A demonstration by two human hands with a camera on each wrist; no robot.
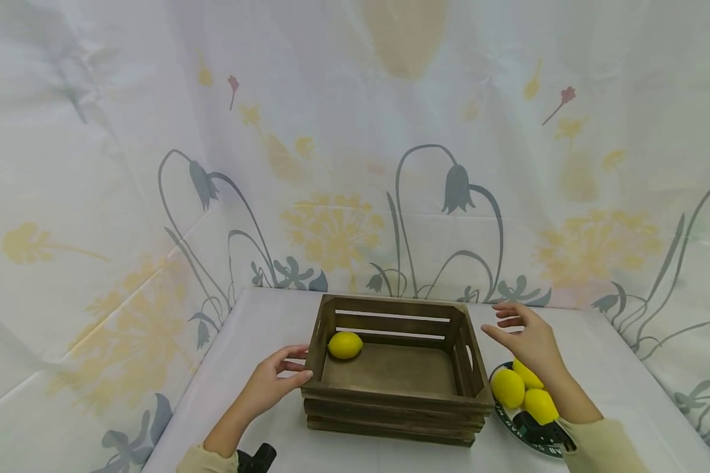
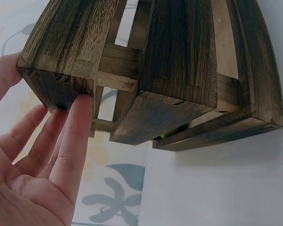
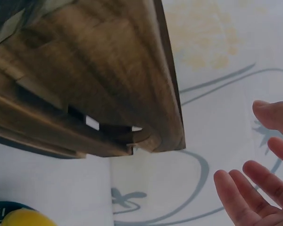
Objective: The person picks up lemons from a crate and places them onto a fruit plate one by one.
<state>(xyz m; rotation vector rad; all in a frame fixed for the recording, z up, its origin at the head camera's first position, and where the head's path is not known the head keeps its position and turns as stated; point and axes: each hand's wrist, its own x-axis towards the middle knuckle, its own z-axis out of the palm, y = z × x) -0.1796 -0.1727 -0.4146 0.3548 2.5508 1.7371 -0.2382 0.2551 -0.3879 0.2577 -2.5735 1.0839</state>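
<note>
A brown slatted wooden crate [image 1: 390, 368] stands on the white table with one yellow lemon [image 1: 345, 345] in its back left corner. My left hand [image 1: 275, 381] holds the crate's left end near the front corner, thumb and fingers on either side of a slat end, as the left wrist view shows the fingertips [image 2: 80, 106] against the wood. Just beyond the crate's right side, my right hand [image 1: 526, 335] is raised with nothing in it, its fingers spread apart from the thumb. Below it, several lemons [image 1: 507, 389] lie on a dark-rimmed plate [image 1: 541, 449], partly covered by the right forearm.
White cloth with printed flowers [image 1: 457, 187] hangs behind and beside the table [image 1: 266, 309]. The plate stands close to the crate's right side. A black device [image 1: 257, 458] is strapped at the left wrist, another at the right.
</note>
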